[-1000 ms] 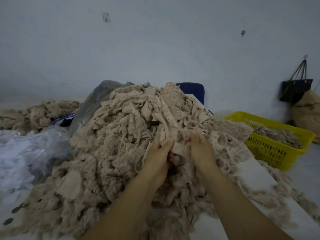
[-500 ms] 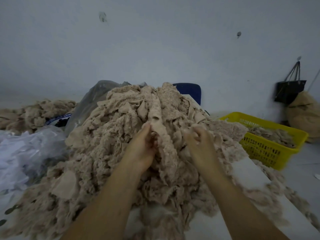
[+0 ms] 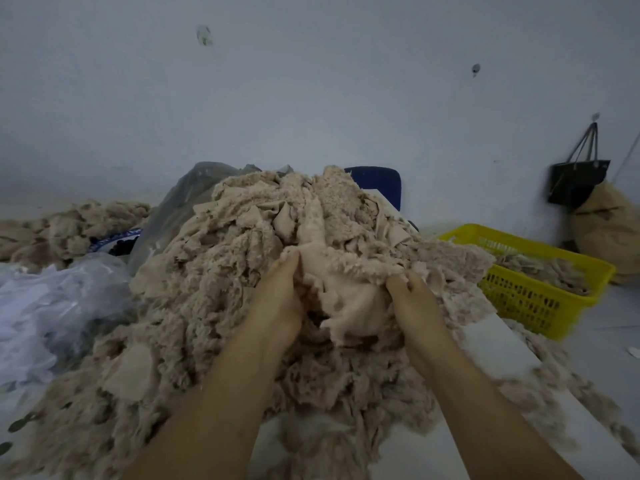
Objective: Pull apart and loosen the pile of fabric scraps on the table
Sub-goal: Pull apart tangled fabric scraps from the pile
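Against a pale wall [image 3: 311,98], the table [image 3: 485,344] is buried under the pile of fabric scraps [image 3: 207,289], which is heaped high and matted. One large scrap [image 3: 349,296] is held stretched at the pile's near face. The left hand [image 3: 277,299] is closed on the scrap's left edge, fingers together, and the right hand [image 3: 412,299] is curled round its fleecy right edge. Little is judged loosened, and nearly the whole heap is left.

A pale bluish-white wall [image 3: 311,98] with a few dark marks rises behind the yellow basket [image 3: 519,299]. Above and to the right of the basket, a black bag [image 3: 576,181] hangs by its straps on the wall, with a tan sack [image 3: 609,237] slumped beneath it. To the left of the basket is a blue chair back [image 3: 379,183]. The basket rests on a grey floor [image 3: 606,341]. The light is dim and even.
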### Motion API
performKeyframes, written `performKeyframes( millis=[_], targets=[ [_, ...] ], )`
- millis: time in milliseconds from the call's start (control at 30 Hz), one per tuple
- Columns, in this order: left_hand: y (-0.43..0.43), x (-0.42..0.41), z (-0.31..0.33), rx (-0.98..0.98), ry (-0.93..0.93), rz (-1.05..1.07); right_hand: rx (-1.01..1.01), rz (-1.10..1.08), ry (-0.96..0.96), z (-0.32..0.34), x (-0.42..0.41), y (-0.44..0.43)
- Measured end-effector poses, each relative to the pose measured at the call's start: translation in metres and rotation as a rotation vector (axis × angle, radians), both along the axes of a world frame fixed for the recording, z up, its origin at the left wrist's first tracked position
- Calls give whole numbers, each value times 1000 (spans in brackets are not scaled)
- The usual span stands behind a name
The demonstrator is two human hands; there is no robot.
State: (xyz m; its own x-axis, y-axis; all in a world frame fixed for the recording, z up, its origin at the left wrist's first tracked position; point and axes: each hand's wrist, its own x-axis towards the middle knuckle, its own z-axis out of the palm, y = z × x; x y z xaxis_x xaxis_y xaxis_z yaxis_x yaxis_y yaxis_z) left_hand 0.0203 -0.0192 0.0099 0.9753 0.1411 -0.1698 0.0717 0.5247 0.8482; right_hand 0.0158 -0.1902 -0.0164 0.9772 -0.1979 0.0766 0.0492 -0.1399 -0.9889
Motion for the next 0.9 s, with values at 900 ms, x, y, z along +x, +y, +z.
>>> performKeyframes(
  millis=[900],
  targets=[
    [-11, -15, -7, 994, -479, 185, 451, 114, -10, 15, -2, -23]
  ],
)
